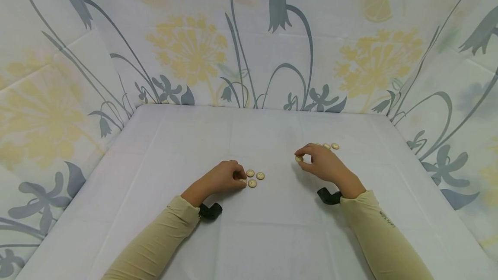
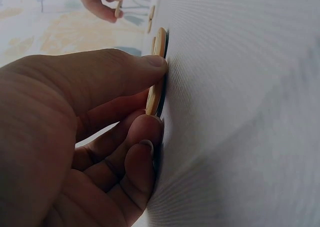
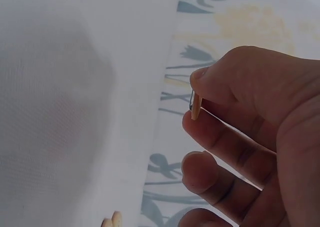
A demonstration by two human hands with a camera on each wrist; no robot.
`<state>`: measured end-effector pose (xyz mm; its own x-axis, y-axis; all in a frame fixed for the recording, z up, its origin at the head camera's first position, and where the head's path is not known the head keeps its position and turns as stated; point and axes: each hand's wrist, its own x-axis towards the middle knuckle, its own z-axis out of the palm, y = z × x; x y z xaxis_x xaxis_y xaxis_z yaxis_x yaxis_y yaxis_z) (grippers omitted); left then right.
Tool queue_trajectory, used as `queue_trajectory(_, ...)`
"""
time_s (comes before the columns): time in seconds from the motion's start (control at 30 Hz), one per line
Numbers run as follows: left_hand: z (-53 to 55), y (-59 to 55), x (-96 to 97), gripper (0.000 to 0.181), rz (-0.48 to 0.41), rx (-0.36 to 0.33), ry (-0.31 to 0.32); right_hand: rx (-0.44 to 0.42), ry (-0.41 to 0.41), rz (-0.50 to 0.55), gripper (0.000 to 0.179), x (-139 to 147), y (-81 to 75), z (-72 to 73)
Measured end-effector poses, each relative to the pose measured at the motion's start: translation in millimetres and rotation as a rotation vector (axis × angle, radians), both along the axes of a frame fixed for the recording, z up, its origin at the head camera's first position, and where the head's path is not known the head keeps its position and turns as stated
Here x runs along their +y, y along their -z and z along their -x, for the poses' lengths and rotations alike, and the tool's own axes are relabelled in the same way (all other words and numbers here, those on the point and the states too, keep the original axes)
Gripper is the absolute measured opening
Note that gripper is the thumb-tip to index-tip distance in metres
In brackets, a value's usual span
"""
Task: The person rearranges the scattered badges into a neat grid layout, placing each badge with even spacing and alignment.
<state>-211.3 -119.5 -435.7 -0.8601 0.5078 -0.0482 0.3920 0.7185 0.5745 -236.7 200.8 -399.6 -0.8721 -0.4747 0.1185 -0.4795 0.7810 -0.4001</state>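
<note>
My left hand is low over the white-covered table and pinches a round wooden button between thumb and fingers, right at the cloth. Just beyond its fingertips lie three more such buttons: a far one, a right one and a near one. To the right, my right hand holds another wooden button by its edges, raised off the table, between thumb and index finger. Its other fingers are loosely bent. Behind that hand a few buttons lie in a row, partly hidden by it.
White cloth with fold creases covers the table. Curtains printed with flowers hang along the back and both sides. A black curved piece sits under the left wrist, a similar black piece under the right.
</note>
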Motion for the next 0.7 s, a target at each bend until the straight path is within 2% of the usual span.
queue_trajectory(0.7, -0.4, -0.1, 0.4, 0.010, -0.005, -0.009, -0.006, 0.002, 0.077, -0.017, 0.027, 23, 0.6, 9.0)
